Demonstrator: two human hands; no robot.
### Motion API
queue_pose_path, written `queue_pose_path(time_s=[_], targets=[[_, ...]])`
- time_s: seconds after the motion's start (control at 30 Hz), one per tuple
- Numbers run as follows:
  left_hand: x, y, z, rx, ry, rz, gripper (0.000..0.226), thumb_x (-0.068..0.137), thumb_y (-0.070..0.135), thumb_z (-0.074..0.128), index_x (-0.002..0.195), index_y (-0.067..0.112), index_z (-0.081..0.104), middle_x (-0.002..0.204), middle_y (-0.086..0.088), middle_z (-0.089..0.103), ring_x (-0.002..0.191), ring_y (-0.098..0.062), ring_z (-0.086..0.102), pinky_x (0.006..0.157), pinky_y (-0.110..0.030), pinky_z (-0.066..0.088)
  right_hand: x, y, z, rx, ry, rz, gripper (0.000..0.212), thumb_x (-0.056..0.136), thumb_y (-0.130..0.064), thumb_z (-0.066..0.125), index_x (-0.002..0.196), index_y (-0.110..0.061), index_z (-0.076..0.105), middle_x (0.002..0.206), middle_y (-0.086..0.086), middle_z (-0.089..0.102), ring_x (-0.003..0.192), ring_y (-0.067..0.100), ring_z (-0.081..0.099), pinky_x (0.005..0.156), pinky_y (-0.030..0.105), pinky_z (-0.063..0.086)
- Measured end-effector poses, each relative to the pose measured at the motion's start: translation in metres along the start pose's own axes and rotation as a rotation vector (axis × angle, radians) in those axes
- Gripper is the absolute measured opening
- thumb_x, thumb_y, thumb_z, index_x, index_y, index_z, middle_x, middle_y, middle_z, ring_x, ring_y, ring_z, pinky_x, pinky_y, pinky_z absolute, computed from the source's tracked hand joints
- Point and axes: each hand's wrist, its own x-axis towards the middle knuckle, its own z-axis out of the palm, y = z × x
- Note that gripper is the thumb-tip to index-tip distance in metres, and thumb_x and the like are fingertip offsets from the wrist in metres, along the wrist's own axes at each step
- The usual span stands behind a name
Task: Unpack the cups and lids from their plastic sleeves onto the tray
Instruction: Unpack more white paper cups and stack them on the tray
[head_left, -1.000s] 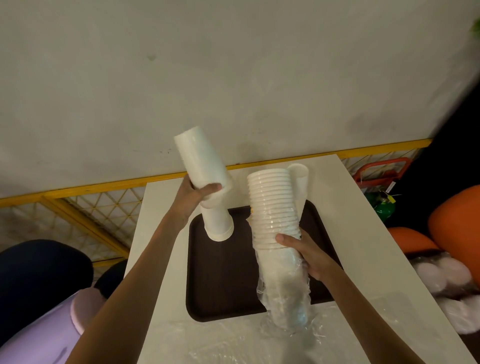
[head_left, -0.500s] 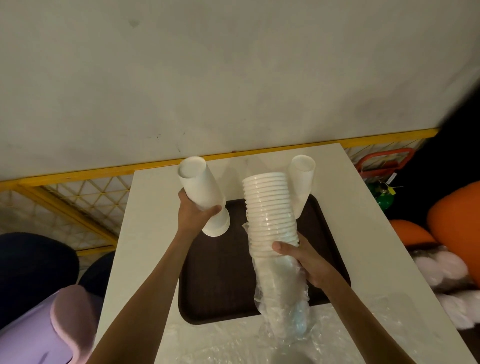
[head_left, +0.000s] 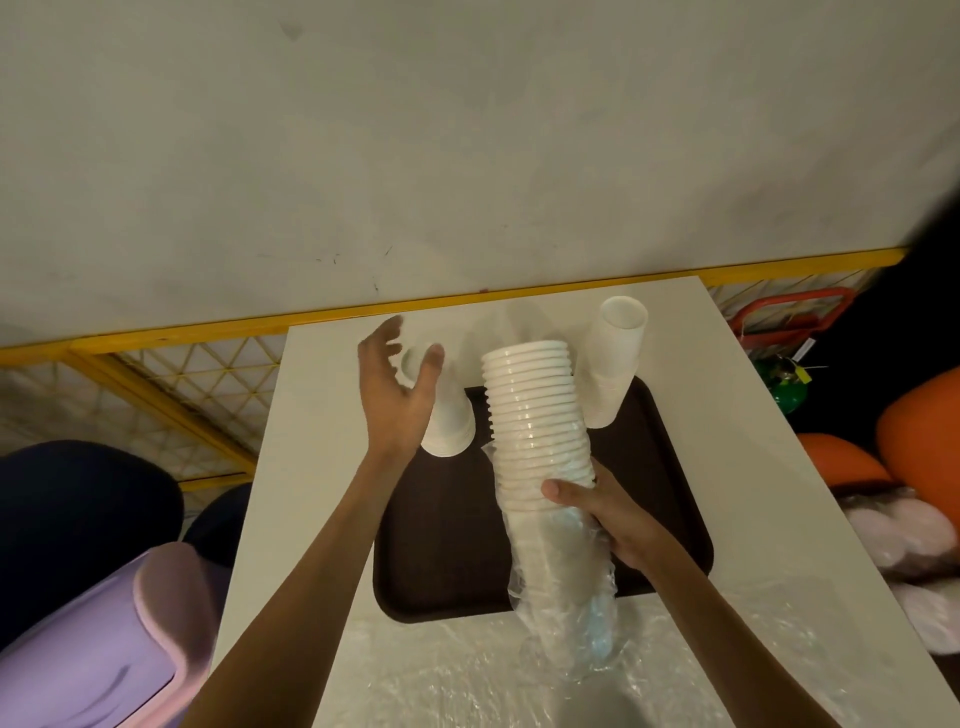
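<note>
The left hand (head_left: 395, 395) is spread wide, holding nothing, just beside a short stack of cups (head_left: 449, 421) standing at the far left corner of the tray (head_left: 441, 545). A second stack (head_left: 613, 364) stands at the far right corner. The right hand (head_left: 608, 512) grips a tall stack (head_left: 535, 410) over the tray, its lower half inside the plastic sleeve (head_left: 566, 613). Unsleeving looks half done; next the free hand likely must lift off another batch of bare cups.
</note>
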Motion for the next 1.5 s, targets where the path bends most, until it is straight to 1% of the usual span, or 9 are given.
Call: queue_pose_path(time_s=[0.1,0.2,0.3,0.47,0.73,0.87,1.03,1.27,1.5], targets=[[0.01,0.032,-0.001,-0.062,-0.263,-0.012,0.046,0.079,0.044,0.058,0.117,0.018,0.058,0.11,0.004,0.061,0.093,0.001,0.057,0.078,-0.011,0.045,-0.005,-0.002,0.004,-0.013,-0.032,-0.004,0.104,0.025,-0.06,0.089,0.117,-0.03,0.051,0.104,-0.009,0.07,0.098,0.004,0.066,0.071,0.018,0.053],[0.016,0.05,-0.001,0.008,-0.6,-0.121,0.058,0.073,0.058,0.055,0.121,0.025,0.056,0.117,0.009,0.058,0.108,-0.002,0.054,0.091,-0.023,0.043,-0.011,-0.007,0.006,-0.042,-0.067,-0.006,0.104,0.023,-0.059,0.089,0.115,-0.032,0.051,0.1,-0.013,0.07,0.095,0.0,0.066,0.07,0.015,0.052],[0.016,0.055,0.0,0.084,-0.819,-0.238,0.055,0.07,0.063,0.053,0.115,0.031,0.056,0.115,0.01,0.059,0.109,-0.008,0.055,0.092,-0.025,0.043,-0.015,-0.011,0.006,-0.074,-0.092,0.001,0.099,0.03,-0.049,0.09,0.119,-0.032,0.05,0.104,-0.012,0.069,0.098,0.0,0.065,0.073,0.017,0.053],[0.016,0.061,-0.003,0.164,-0.93,-0.257,0.076,0.056,0.075,0.053,0.114,0.027,0.06,0.114,0.001,0.064,0.107,-0.016,0.06,0.097,-0.034,0.048,-0.026,-0.015,0.005,-0.088,-0.108,-0.005,0.077,0.046,-0.037,0.079,0.117,-0.033,0.05,0.11,-0.01,0.066,0.102,0.002,0.064,0.078,0.018,0.052],[0.022,0.077,-0.015,0.4,-1.167,-0.277,0.071,0.049,0.072,0.061,0.104,0.026,0.062,0.108,0.003,0.064,0.108,-0.017,0.058,0.096,-0.033,0.047,-0.04,-0.015,0.008,-0.137,-0.162,0.024,0.073,0.049,-0.033,0.08,0.114,-0.032,0.049,0.109,-0.012,0.062,0.096,-0.001,0.064,0.071,0.012,0.05],[0.019,0.086,-0.018,0.496,-1.211,-0.282,0.077,0.046,0.07,0.063,0.108,0.024,0.059,0.114,0.0,0.063,0.109,-0.017,0.058,0.1,-0.035,0.046,-0.047,-0.015,0.012,-0.162,-0.158,0.056,0.054,0.08,-0.002,0.071,0.119,-0.027,0.042,0.106,-0.016,0.054,0.092,-0.002,0.055,0.067,0.006,0.048],[0.01,0.101,-0.019,0.532,-1.191,-0.27,0.068,0.041,0.071,0.056,0.094,0.028,0.062,0.099,0.005,0.065,0.097,-0.014,0.06,0.09,-0.029,0.046,-0.055,-0.018,0.013,-0.172,-0.152,0.066,0.08,0.052,-0.032,0.081,0.122,-0.031,0.041,0.11,-0.016,0.055,0.098,-0.001,0.055,0.069,0.008,0.048],[0.006,0.109,-0.017,0.556,-1.197,-0.281,0.069,0.042,0.072,0.053,0.096,0.03,0.063,0.103,0.001,0.066,0.098,-0.018,0.061,0.093,-0.032,0.047,-0.062,-0.019,0.01,-0.264,-0.127,0.078,0.058,0.081,-0.008,0.072,0.12,-0.029,0.034,0.109,-0.017,0.048,0.095,-0.002,0.05,0.074,0.011,0.047],[0.005,0.118,-0.014,0.55,-1.143,-0.285,0.073,0.039,0.071,0.053,0.098,0.028,0.062,0.098,0.003,0.064,0.086,-0.011,0.061,0.071,-0.023,0.05,-0.065,-0.022,0.009,-0.255,-0.112,0.062,0.057,0.082,-0.004,0.067,0.121,-0.03,0.034,0.108,-0.017,0.049,0.095,-0.003,0.05,0.072,0.009,0.047]])
